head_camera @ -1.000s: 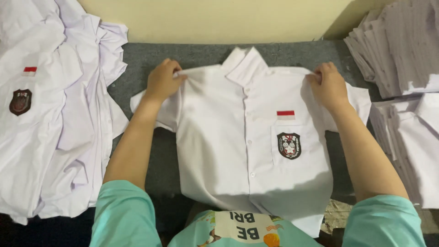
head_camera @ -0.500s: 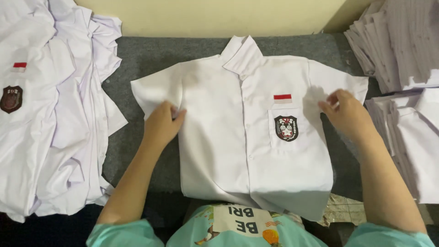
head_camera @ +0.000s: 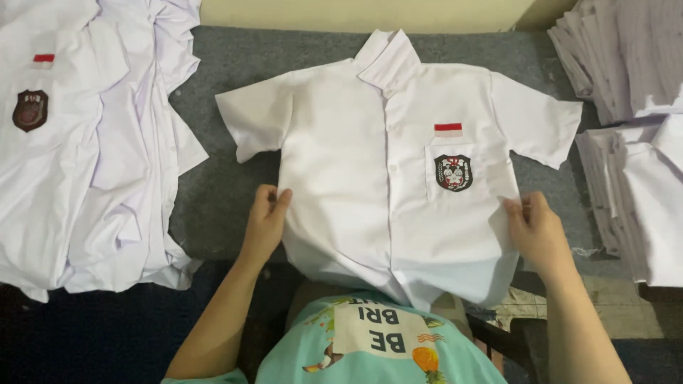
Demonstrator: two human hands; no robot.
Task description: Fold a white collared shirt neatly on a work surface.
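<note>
Grey table cloth lies under our white school shirt. Our left hand pinches the shirt's left edge, our right hand pinches its right edge, hands well apart.

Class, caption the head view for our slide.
Both hands, left hand and right hand, grip the side edges of a white short-sleeved cotton shirt.

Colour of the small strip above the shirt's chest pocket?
Red over white strip, clearest in the head view.
</note>
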